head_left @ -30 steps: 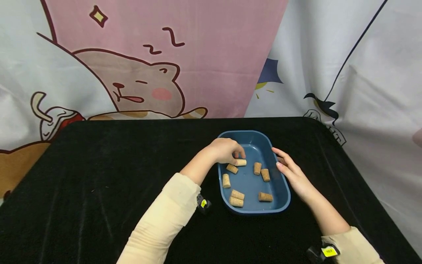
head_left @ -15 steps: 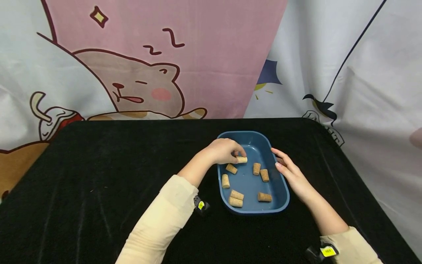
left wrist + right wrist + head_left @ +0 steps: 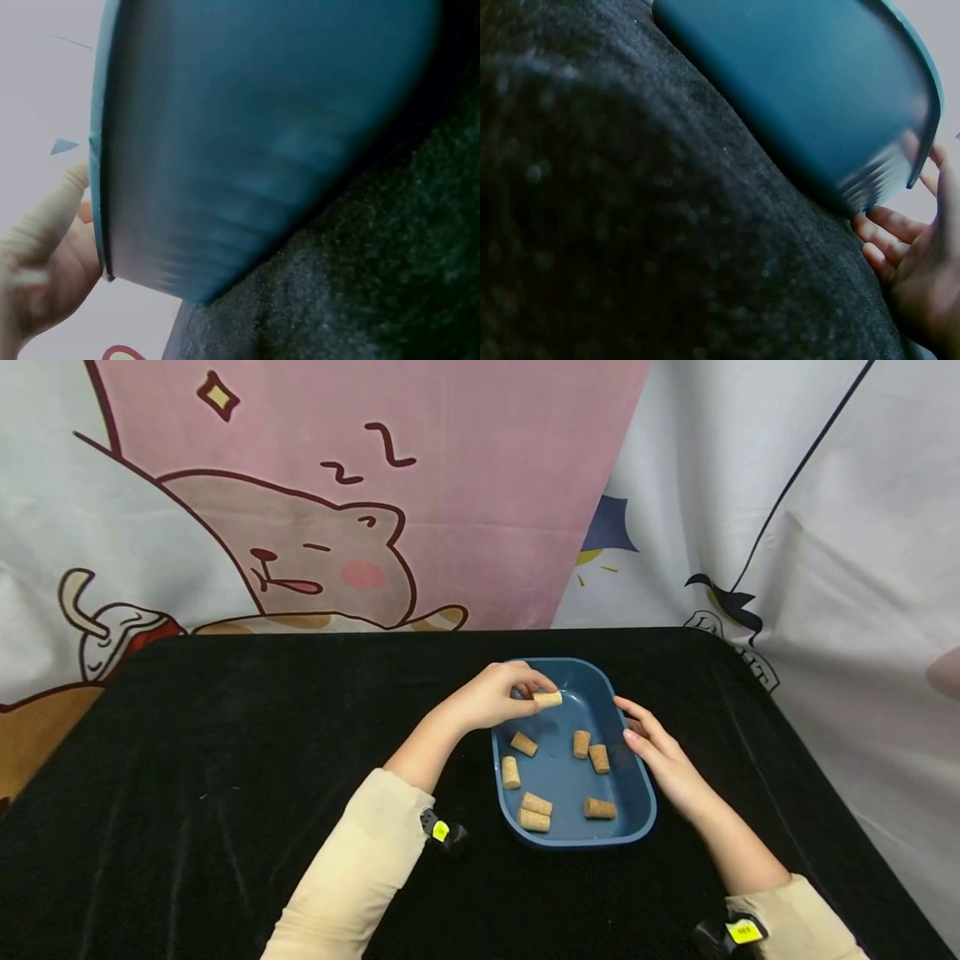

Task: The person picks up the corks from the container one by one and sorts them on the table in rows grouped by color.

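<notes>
In the head view, my left hand (image 3: 491,695) pinches a pale cork (image 3: 548,699) between thumb and fingers, above the far left part of a blue bin (image 3: 572,842). Beneath it, several more corks lie on the bin's floor, among them a tan cork (image 3: 524,744) and a darker cork (image 3: 599,809). At the bin's right side is my right hand (image 3: 670,768), its extended fingers touching the rim and outer wall. The left wrist view shows part of the left hand (image 3: 52,255) behind the bin's rim; the cork is hidden there.
A black cloth (image 3: 247,793) covers the table under the bin. Behind the table hangs a printed curtain (image 3: 495,510) with a cartoon animal. Each wrist carries a small black device, such as the left wrist's camera (image 3: 444,832).
My left hand has lifted the pale cork off the bin's floor and moved it up and slightly away from the tan cork. The right hand stays at the bin's side.
</notes>
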